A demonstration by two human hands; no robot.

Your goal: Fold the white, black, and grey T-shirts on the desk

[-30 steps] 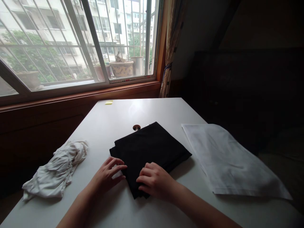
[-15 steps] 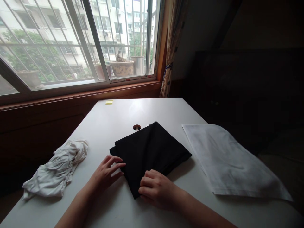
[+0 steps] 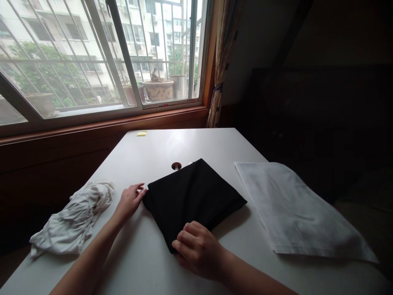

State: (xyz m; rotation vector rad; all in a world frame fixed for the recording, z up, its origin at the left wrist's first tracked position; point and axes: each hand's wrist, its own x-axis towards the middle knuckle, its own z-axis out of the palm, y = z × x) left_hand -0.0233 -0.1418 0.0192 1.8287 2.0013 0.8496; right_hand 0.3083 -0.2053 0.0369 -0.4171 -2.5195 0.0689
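Observation:
A folded black cloth (image 3: 196,192) lies at a slant on the white table (image 3: 245,266), its layers stacked and its top slightly creased. At its left corner is my left hand (image 3: 130,201), with finger and thumb closed at the cloth's edge and another finger raised off it. My right hand (image 3: 199,248) is curled round the near corner, gripping it; the fingertips are partly hidden. Whether the cloth is a garment, and which kind, I cannot tell.
To the left lies a crumpled white cloth (image 3: 76,221). A flat white cloth (image 3: 294,209) rests on the right, reaching the table's edge. Behind the black cloth are a round cable hole (image 3: 176,166) and a yellow sticky note (image 3: 141,133). A barred window (image 3: 159,53) stands beyond.
My left hand has moved up and left, off the cloth's left side to its left corner. My right hand has shifted slightly left, drawing the near corner with it.

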